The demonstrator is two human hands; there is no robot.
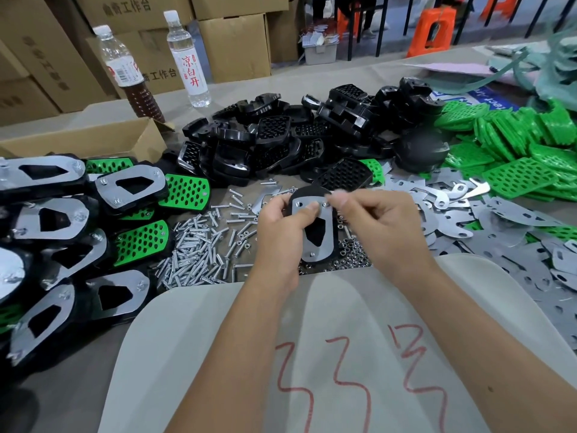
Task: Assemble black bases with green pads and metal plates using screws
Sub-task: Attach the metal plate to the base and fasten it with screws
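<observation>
Two hands meet over the table edge, seen from the head camera: the left hand (pixel 282 226) grips a black base (pixel 317 228) from its left side, thumb pressed on the metal plate (pixel 313 226) that lies on top, long axis running away from the person. The right hand (pixel 379 220) is at the far end of the plate, fingertips (pixel 343 200) pinched together over a hole; they seem to hold a small fastener, but blur hides it. That far right corner is where the next move lands, I judge, and the right hand is nearer. Loose screws (pixel 199 248) lie left of the base, finished assemblies (pixel 93 220) farther left, green pads (pixel 512 145) far right
</observation>
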